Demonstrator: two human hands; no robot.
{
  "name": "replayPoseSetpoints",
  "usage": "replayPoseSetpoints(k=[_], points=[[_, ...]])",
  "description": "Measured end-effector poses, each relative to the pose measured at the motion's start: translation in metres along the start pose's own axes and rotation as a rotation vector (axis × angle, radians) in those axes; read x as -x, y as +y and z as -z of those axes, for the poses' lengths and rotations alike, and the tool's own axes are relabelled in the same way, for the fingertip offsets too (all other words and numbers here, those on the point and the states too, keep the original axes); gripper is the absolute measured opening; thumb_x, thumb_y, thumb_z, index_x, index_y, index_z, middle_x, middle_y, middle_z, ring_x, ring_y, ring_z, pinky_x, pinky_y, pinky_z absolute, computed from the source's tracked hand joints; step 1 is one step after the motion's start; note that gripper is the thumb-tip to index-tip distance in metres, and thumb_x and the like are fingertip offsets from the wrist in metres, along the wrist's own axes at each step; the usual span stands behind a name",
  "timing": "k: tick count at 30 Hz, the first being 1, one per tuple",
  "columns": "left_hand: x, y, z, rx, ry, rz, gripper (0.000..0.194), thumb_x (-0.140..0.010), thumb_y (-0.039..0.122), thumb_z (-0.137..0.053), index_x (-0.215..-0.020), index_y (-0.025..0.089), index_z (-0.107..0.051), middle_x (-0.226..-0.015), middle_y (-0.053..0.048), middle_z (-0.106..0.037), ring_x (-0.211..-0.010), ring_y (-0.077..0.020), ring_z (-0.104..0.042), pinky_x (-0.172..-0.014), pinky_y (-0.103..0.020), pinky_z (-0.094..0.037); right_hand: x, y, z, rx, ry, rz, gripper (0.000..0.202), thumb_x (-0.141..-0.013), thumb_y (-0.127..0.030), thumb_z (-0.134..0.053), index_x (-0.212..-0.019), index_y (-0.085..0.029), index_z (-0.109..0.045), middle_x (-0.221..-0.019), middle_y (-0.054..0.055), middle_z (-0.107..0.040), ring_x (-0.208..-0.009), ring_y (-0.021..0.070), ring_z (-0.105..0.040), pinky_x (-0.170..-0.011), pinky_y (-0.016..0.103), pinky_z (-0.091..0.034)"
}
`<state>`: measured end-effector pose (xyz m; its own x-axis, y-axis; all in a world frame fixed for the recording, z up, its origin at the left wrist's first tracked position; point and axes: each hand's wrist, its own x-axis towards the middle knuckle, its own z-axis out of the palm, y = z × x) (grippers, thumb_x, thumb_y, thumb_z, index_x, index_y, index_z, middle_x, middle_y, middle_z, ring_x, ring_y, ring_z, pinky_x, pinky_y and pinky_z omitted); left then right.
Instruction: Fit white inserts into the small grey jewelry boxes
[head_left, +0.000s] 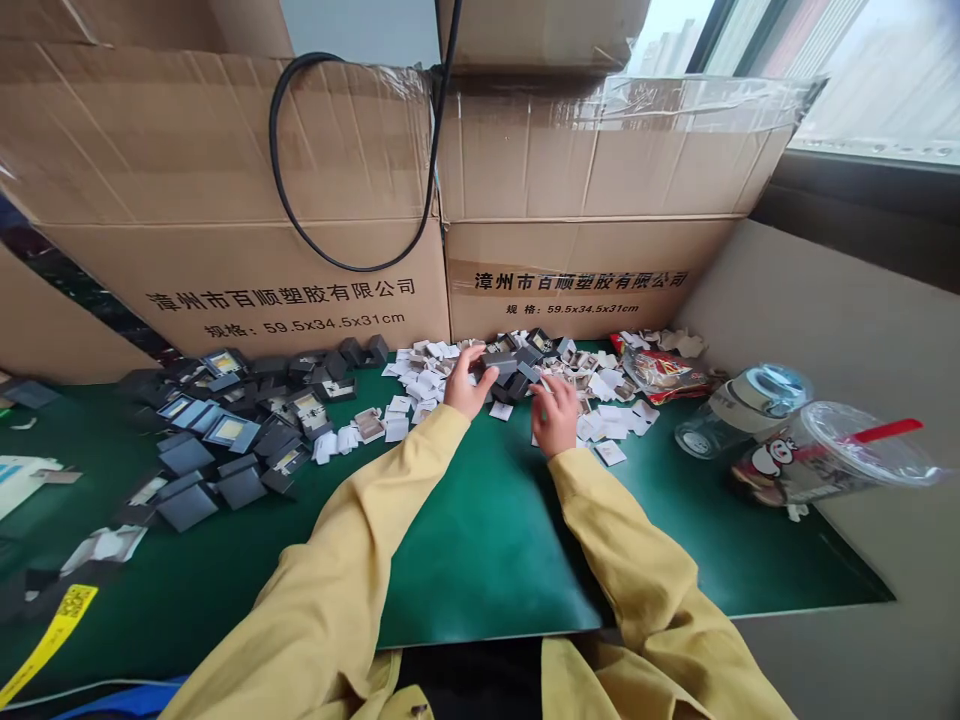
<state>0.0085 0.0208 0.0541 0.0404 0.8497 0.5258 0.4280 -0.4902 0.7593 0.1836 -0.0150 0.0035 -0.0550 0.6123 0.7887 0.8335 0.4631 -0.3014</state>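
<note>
My left hand (466, 386) has its thumb and fingers closed around the end of a small dark grey box (499, 363), just above the far part of the table. To its right, my right hand (556, 414) is bent with the fingertips drawn together near the thumb. Whether something small sits between them is too fine to make out. Dark boxes (514, 385) lie between and behind the two hands. Around them spreads a heap of small white pieces (424, 378), with more white pieces (609, 418) right of my right hand.
Many dark grey boxes (187, 500) are piled at left on the green table (480, 560). Large cartons (300, 250) stand along the back, with a black cable (277, 150) hanging in front. A bottle (712, 420), a cup with red straw (810, 460) and a snack bag (664, 372) stand right.
</note>
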Motion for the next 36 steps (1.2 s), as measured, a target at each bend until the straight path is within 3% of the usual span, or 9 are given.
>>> replayPoseSetpoints(k=[6, 10, 15, 19, 23, 26, 28, 31, 36], points=[[0.047, -0.041, 0.061, -0.315, 0.095, 0.025, 0.039, -0.076, 0.034, -0.054, -0.111, 0.016, -0.049, -0.112, -0.011, -0.056, -0.110, -0.0217, -0.047, -0.097, -0.037, -0.036, 0.024, -0.083, -0.037, -0.122, -0.568, 0.158, 0.029, -0.083, -0.021, -0.043, -0.110, -0.025, -0.056, -0.124, 0.007, -0.051, -0.110, 0.0242, -0.041, -0.090, 0.046, -0.035], [0.050, -0.050, 0.068, -0.371, 0.141, 0.062, 0.035, -0.078, 0.033, -0.052, -0.109, 0.017, -0.049, -0.116, -0.011, -0.054, -0.114, -0.0211, -0.046, -0.098, -0.037, -0.035, 0.029, -0.095, -0.044, -0.093, -0.667, 0.160, 0.030, -0.085, -0.022, -0.043, -0.111, -0.026, -0.055, -0.121, 0.006, -0.053, -0.111, 0.0250, -0.038, -0.094, 0.050, -0.028], [0.005, -0.033, 0.026, -0.233, 0.075, -0.099, 0.036, -0.079, 0.033, -0.051, -0.111, 0.018, -0.048, -0.116, -0.009, -0.054, -0.114, -0.0177, -0.046, -0.099, -0.032, -0.034, 0.024, -0.092, -0.042, -0.076, -0.688, 0.176, 0.027, -0.086, -0.024, -0.044, -0.110, -0.024, -0.055, -0.117, 0.007, -0.054, -0.110, 0.0241, -0.038, -0.094, 0.047, -0.028], [-0.046, -0.015, -0.025, -0.216, 0.013, -0.043, 0.041, -0.079, 0.034, -0.050, -0.117, 0.018, -0.045, -0.115, -0.009, -0.055, -0.108, -0.0189, -0.050, -0.093, -0.032, -0.040, 0.024, -0.088, -0.041, -0.028, -0.724, 0.235, 0.024, -0.087, -0.030, -0.043, -0.101, -0.021, -0.061, -0.101, 0.009, -0.059, -0.107, 0.0251, -0.039, -0.095, 0.047, -0.027], [-0.077, -0.010, -0.063, -0.322, -0.298, -0.137, 0.035, -0.075, 0.029, -0.054, -0.110, 0.021, -0.053, -0.117, -0.006, -0.057, -0.109, -0.0197, -0.051, -0.095, -0.034, -0.038, 0.023, -0.077, -0.040, -0.049, -0.722, 0.286, 0.026, -0.087, -0.035, -0.043, -0.098, -0.020, -0.062, -0.097, 0.008, -0.061, -0.103, 0.0234, -0.041, -0.094, 0.043, -0.028], [-0.086, -0.013, -0.074, -0.348, -0.393, -0.150, 0.030, -0.072, 0.028, -0.057, -0.100, 0.021, -0.060, -0.124, -0.008, -0.053, -0.119, -0.0237, -0.043, -0.100, -0.041, -0.032, 0.021, -0.070, -0.038, -0.091, -0.718, 0.296, 0.026, -0.087, -0.035, -0.043, -0.098, -0.020, -0.062, -0.097, 0.007, -0.062, -0.101, 0.0222, -0.042, -0.092, 0.039, -0.031], [-0.085, -0.017, -0.071, -0.371, -0.403, -0.161, 0.036, -0.072, 0.032, -0.057, -0.107, 0.021, -0.059, -0.137, -0.009, -0.038, -0.129, -0.0275, -0.028, -0.104, -0.048, -0.022, 0.020, -0.068, -0.038, -0.117, -0.714, 0.290, 0.025, -0.087, -0.032, -0.043, -0.100, -0.020, -0.061, -0.099, 0.006, -0.062, -0.102, 0.0223, -0.042, -0.092, 0.039, -0.031], [-0.071, -0.025, -0.050, -0.403, -0.355, -0.225, 0.045, -0.075, 0.035, -0.054, -0.119, 0.024, -0.052, -0.146, -0.007, -0.020, -0.135, -0.0280, -0.011, -0.106, -0.051, -0.011, 0.020, -0.067, -0.038, -0.182, -0.716, 0.266, 0.026, -0.087, -0.028, -0.043, -0.109, -0.022, -0.057, -0.108, 0.005, -0.060, -0.108, 0.0218, -0.040, -0.093, 0.040, -0.029], [-0.013, -0.058, 0.018, -0.501, -0.148, -0.189, 0.032, -0.077, 0.027, -0.048, -0.105, 0.020, -0.062, -0.141, -0.008, -0.033, -0.133, -0.0257, -0.019, -0.106, -0.046, -0.018, 0.021, -0.066, -0.042, -0.243, -0.724, 0.191, 0.029, -0.087, -0.027, -0.044, -0.113, -0.026, -0.055, -0.121, 0.003, -0.055, -0.112, 0.0210, -0.039, -0.091, 0.040, -0.030]])
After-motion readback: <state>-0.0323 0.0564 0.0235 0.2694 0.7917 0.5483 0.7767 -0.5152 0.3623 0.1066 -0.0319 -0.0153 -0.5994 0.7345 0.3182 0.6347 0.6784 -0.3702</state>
